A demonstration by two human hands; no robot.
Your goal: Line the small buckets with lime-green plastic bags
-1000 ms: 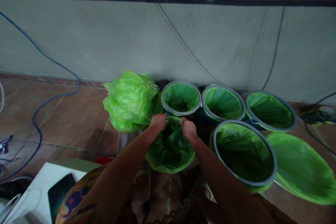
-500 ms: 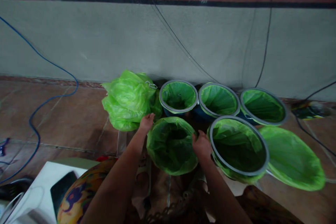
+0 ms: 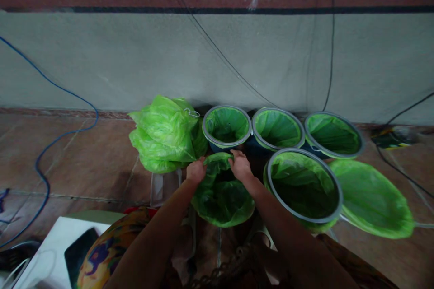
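Note:
A green bag liner point(image 3: 224, 210) spreads round and open-mouthed in front of me; no grey ring shows on it, and whatever supports it underneath is hidden. My left hand point(image 3: 196, 170) closes on the far left part of its rim. My right hand point(image 3: 240, 165) pinches the far right part of the same rim. Between the hands the bag's far edge stands up a little. Just right of it sits a bin point(image 3: 307, 185) lined with green plastic and topped by a grey ring. Behind, a ringed bin point(image 3: 228, 125) stands near my right hand.
Two more ringed bins point(image 3: 278, 128) line the wall. A loose green bag point(image 3: 373, 198) lies at right, a heap of green bags point(image 3: 162, 133) at left beside a clear plastic container point(image 3: 166, 186). A white surface point(image 3: 44, 248) carries a phone point(image 3: 79, 253). A blue cable point(image 3: 45, 174) crosses the floor.
My right hand has moved left and away from me along the rim, closer to my left hand. My left hand has come slightly nearer, and the bag's far edge has narrowed between them.

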